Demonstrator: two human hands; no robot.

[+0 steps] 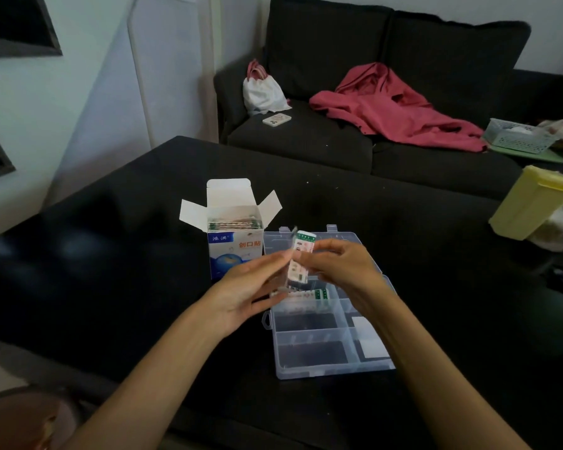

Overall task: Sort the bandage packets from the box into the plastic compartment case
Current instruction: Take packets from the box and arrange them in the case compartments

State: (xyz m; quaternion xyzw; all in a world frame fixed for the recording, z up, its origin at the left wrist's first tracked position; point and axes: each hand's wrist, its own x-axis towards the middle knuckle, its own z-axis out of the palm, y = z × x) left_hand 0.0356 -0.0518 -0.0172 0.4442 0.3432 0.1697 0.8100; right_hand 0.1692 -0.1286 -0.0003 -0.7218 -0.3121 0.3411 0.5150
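- Since both hands are up over the middle of the frame, the stack of bandage packets (301, 258) hangs in the air between them, standing roughly upright right above the far end of the clear plastic compartment case (333, 365). My guess is it's held there so the bundle can be squared up or split before it drops in.
- Right hand (342, 267) has its grip clamped on the stack from the right side, fingers curled round the edge. Looks like that one carries the weight.
- Left hand (247, 287) has its grip apart, fingers mostly straight and just touching the left side of the stack, more steadying than holding. It's blurry there, so I can't tell finer than that.
- One compartment at the far end of the case, just under the hands, already has some packets (309, 298) lying flat. The compartments nearer the bottom of the frame look empty apart from a white card-like thing (369, 339) on the right side.
- Bandage box (233, 235) stands upright just left of the case, flaps open, with more packets visible inside, so it's an easy reach and there's plenty left to sort.
- All of it sits on the black desk (111, 271). Behind, in the upper part of the frame, a dark sofa (306, 141) with a red garment (394, 108).
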